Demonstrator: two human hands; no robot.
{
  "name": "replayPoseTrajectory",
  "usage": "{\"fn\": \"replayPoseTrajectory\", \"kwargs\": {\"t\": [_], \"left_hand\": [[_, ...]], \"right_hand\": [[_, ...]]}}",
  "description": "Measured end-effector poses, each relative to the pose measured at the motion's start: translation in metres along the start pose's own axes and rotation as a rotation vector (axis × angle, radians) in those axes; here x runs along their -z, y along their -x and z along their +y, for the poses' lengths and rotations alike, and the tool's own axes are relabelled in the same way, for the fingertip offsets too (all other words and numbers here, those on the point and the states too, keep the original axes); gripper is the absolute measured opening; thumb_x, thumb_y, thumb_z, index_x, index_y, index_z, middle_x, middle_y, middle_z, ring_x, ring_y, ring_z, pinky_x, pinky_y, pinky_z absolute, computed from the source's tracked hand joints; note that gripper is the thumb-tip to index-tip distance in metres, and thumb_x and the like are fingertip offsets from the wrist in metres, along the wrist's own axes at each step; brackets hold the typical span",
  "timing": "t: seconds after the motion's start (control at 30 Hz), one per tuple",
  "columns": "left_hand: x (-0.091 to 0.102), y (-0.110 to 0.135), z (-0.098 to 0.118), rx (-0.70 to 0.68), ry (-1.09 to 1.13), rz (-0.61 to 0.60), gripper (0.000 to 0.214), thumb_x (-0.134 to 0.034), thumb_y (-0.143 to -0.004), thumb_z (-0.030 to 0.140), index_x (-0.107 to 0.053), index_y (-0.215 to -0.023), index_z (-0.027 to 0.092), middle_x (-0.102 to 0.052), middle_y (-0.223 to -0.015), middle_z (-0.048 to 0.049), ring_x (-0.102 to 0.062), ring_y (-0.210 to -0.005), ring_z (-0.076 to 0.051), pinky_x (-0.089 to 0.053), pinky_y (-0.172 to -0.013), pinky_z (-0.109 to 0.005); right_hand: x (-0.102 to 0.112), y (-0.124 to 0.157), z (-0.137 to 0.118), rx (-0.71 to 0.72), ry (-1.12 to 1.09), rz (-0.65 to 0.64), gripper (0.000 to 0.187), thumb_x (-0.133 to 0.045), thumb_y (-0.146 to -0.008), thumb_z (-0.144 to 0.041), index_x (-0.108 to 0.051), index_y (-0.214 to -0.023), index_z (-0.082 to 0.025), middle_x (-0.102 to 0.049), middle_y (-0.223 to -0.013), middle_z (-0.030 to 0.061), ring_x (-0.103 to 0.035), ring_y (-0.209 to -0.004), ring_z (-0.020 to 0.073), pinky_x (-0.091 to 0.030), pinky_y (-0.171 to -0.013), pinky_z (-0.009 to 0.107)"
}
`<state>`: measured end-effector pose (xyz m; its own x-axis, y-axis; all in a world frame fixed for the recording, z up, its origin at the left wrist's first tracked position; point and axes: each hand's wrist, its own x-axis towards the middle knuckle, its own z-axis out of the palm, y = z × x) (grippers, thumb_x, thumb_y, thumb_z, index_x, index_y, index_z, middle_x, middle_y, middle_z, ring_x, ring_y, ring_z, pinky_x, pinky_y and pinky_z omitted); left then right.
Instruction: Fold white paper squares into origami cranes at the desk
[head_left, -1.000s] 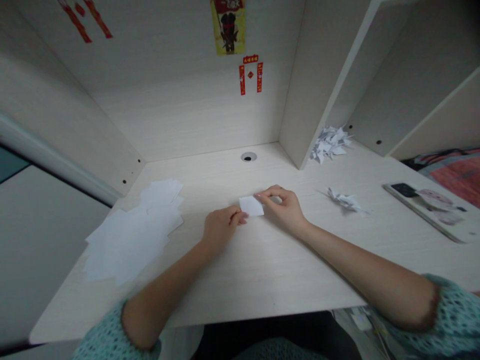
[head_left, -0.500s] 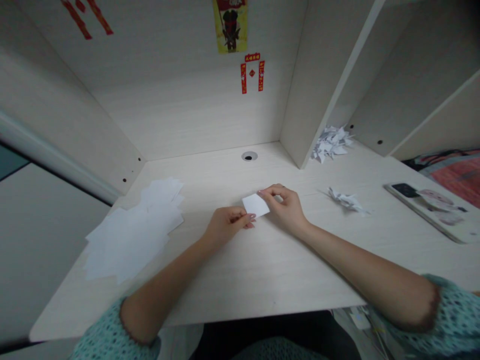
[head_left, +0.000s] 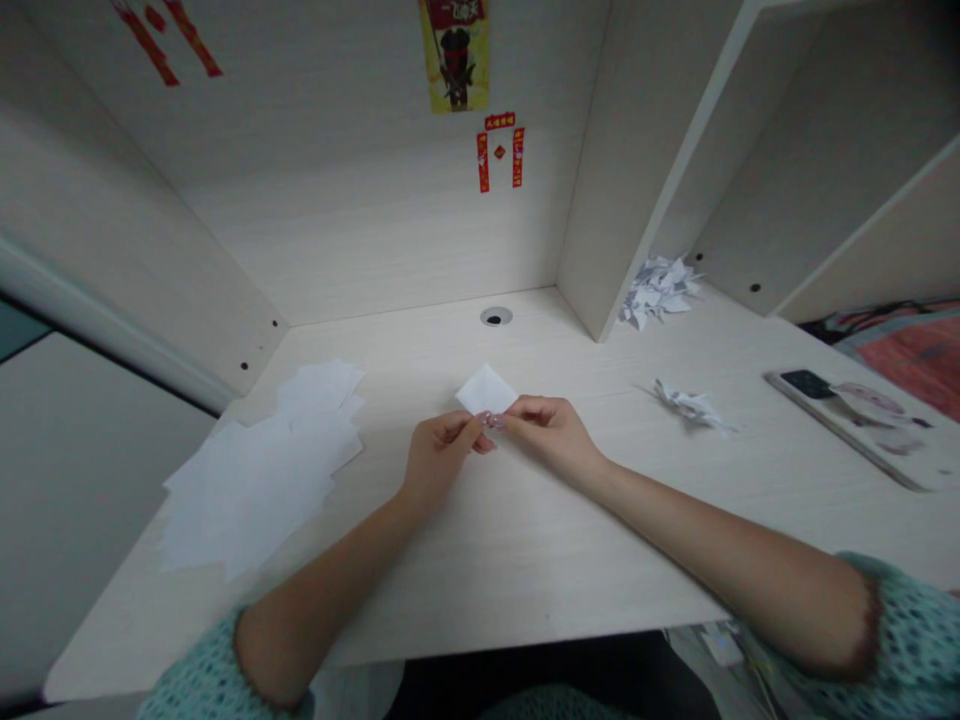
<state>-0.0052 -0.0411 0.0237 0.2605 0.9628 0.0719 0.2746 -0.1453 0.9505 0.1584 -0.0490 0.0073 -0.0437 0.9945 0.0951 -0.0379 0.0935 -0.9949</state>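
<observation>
A small white square of paper [head_left: 486, 388] is held over the middle of the desk, one corner pointing away from me. My left hand [head_left: 444, 447] pinches its near left side between thumb and fingers. From the other side, my right hand [head_left: 551, 432] pinches its near right side. The two thumbs almost meet at the near corner, which the fingertips hide. To the left lies a spread pile of white paper sheets [head_left: 262, 480]. Right of my right hand rests a small folded white paper piece [head_left: 690, 405].
A heap of folded white paper pieces [head_left: 660, 290] sits by the upright divider [head_left: 645, 180]. At the right lies a phone [head_left: 862, 425], with reddish cloth [head_left: 907, 350] behind it. A round cable hole [head_left: 496, 316] is near the back panel.
The paper has been turned so that a corner points away from me. My right hand has come down and closer to my left, and both now grip the near end.
</observation>
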Motion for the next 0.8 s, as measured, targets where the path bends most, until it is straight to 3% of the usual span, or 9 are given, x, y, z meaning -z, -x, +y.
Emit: {"fn": "replayPoseTrajectory", "kwargs": {"t": [0.17,0.43,0.8], "left_hand": [[0.0,0.0012,0.0009,-0.002,0.023,-0.047,0.033,-0.056,-0.08,0.042,-0.064,-0.061,0.016,-0.067,-0.062,-0.0023,-0.06,-0.059,-0.013,-0.047,-0.062,-0.023],[0.0011,-0.0012,0.0005,0.05,0.059,-0.087,0.031,-0.057,-0.08,0.044,-0.069,-0.075,0.016,-0.068,-0.061,-0.0021,-0.061,-0.057,-0.013,-0.047,-0.061,-0.023],[-0.004,0.0011,0.0037,0.011,0.019,0.02,0.031,-0.06,-0.078,0.044,-0.068,-0.064,0.017,-0.066,-0.058,-0.0007,-0.059,-0.055,-0.013,-0.044,-0.057,-0.023]], "right_hand": [[-0.0012,0.0029,-0.0016,-0.014,-0.002,0.034,0.026,-0.072,-0.066,-0.043,-0.069,-0.063,-0.017,-0.067,-0.064,0.0029,-0.057,-0.059,0.0139,-0.042,-0.059,0.028],[0.0037,-0.0011,-0.0063,-0.034,-0.067,0.097,0.025,-0.072,-0.066,-0.042,-0.068,-0.058,-0.019,-0.066,-0.062,0.0018,-0.057,-0.062,0.0144,-0.041,-0.063,0.029],[0.0006,0.0004,-0.0057,-0.025,-0.107,0.133,0.024,-0.074,-0.064,-0.039,-0.067,-0.057,-0.017,-0.065,-0.06,0.001,-0.054,-0.059,0.0131,-0.039,-0.063,0.029]]}}
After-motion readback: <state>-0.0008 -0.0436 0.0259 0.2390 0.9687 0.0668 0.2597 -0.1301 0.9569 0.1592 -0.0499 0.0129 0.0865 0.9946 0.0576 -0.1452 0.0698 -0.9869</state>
